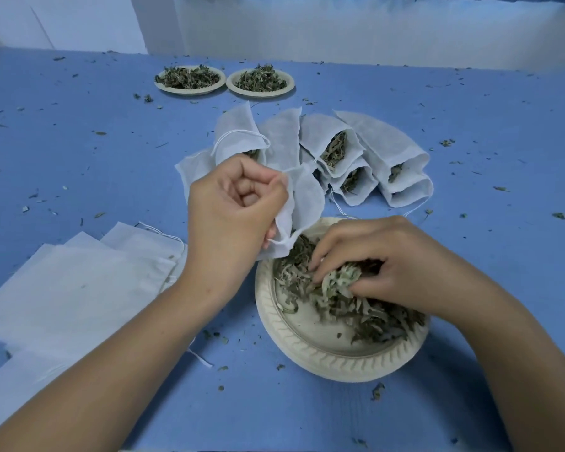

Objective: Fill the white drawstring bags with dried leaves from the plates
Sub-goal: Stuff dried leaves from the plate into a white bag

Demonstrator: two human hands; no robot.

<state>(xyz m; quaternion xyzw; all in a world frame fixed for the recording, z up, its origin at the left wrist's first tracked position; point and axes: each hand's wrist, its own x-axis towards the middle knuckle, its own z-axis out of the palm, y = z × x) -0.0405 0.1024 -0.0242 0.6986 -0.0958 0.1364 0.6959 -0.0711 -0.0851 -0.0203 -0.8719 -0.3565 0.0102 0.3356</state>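
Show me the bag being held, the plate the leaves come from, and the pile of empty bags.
held bag (307, 203): head view, on its bare white cloth.
near plate (323, 360): head view, on its ribbed front rim.
empty bags (79, 288): head view, on the top bag's flat middle.

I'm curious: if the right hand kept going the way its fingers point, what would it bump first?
The right hand points left, gripping dried leaves; more leaves come first, then probably the plate rim or held bag; depth is unclear.
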